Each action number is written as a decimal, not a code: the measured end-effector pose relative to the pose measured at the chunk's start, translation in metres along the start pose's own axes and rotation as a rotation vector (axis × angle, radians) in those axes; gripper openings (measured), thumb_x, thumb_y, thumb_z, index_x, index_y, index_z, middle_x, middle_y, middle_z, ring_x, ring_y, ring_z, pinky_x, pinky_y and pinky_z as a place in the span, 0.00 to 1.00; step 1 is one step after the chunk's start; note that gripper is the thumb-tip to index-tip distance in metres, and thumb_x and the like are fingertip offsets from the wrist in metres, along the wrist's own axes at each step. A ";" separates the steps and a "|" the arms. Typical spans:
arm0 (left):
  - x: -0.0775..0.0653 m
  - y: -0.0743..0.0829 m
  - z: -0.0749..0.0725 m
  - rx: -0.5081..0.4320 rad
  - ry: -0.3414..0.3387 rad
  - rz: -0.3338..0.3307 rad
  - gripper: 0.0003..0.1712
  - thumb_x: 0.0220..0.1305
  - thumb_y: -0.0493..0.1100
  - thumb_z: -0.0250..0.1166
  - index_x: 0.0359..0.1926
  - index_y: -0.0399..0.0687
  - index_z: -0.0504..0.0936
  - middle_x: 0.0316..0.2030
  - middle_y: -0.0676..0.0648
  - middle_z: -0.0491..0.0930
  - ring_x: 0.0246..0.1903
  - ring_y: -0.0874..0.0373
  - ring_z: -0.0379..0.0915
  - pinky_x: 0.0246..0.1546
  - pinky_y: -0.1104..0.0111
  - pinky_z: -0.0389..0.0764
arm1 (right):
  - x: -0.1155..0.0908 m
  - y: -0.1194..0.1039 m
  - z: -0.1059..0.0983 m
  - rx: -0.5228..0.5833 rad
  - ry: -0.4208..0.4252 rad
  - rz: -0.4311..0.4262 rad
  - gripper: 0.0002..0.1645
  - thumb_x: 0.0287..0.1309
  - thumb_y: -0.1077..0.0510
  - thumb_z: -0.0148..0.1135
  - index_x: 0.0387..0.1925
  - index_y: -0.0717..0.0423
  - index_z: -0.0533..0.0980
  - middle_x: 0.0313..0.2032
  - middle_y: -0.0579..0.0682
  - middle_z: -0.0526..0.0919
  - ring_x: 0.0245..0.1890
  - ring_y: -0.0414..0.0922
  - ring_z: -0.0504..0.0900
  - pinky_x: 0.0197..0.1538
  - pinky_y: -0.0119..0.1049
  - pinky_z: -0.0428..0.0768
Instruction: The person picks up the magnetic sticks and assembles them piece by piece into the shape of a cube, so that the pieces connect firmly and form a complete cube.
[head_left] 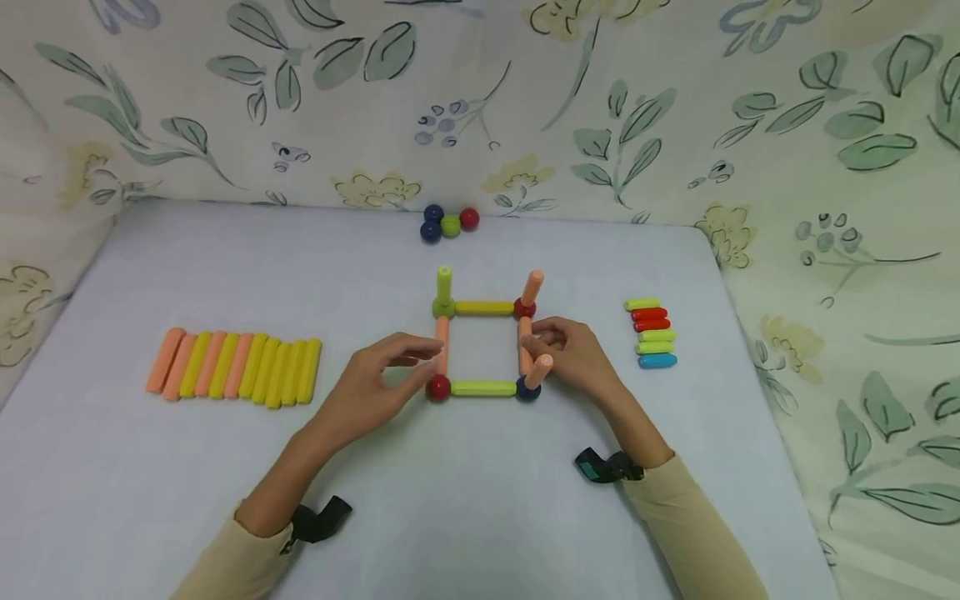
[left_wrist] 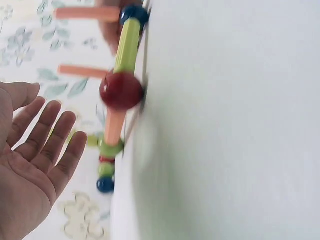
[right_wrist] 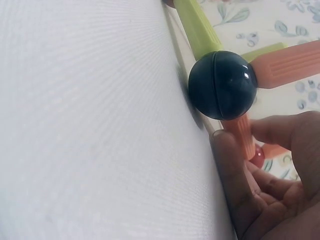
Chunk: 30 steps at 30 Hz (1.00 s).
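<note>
A square frame of plastic rods joined by balls lies on the white table. Its front rod point(head_left: 483, 388) is lime, running from a red ball point(head_left: 438, 387) to a dark blue ball point(right_wrist: 222, 85). Upright rods stand on three corners: a lime one point(head_left: 444, 286) and two orange ones, one of them at the back right point(head_left: 532, 287). My right hand point(head_left: 573, 354) pinches the orange side rod point(right_wrist: 240, 135) between thumb and fingers, behind the blue ball. Beside the left orange rod point(head_left: 442, 343), my left hand point(left_wrist: 37, 155) is held with fingers loosely extended, gripping nothing.
Several orange and yellow rods point(head_left: 234, 367) lie in a row at the left. To the right is a column of short rods point(head_left: 655, 336) in lime, red and blue. Loose balls point(head_left: 450, 225) sit near the back edge, before a leaf-patterned cloth point(head_left: 480, 100).
</note>
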<state>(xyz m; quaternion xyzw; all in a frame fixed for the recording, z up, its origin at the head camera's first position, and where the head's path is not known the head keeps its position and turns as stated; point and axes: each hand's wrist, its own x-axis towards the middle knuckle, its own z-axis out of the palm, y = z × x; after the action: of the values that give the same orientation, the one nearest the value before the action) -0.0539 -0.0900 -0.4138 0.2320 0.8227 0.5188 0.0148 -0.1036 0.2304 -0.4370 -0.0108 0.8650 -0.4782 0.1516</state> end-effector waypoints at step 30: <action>-0.042 -0.029 -0.068 0.683 0.246 -0.311 0.21 0.70 0.39 0.69 0.60 0.32 0.83 0.54 0.29 0.83 0.52 0.31 0.77 0.46 0.38 0.82 | 0.003 -0.001 0.000 -0.011 -0.005 0.022 0.26 0.71 0.45 0.66 0.59 0.60 0.81 0.39 0.55 0.86 0.37 0.49 0.82 0.38 0.35 0.80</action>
<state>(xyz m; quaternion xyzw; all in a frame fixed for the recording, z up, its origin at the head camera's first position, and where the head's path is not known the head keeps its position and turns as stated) -0.0451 -0.1747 -0.4169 0.0322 0.9689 0.2306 -0.0837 -0.1067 0.2290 -0.4369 -0.0031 0.8672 -0.4719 0.1589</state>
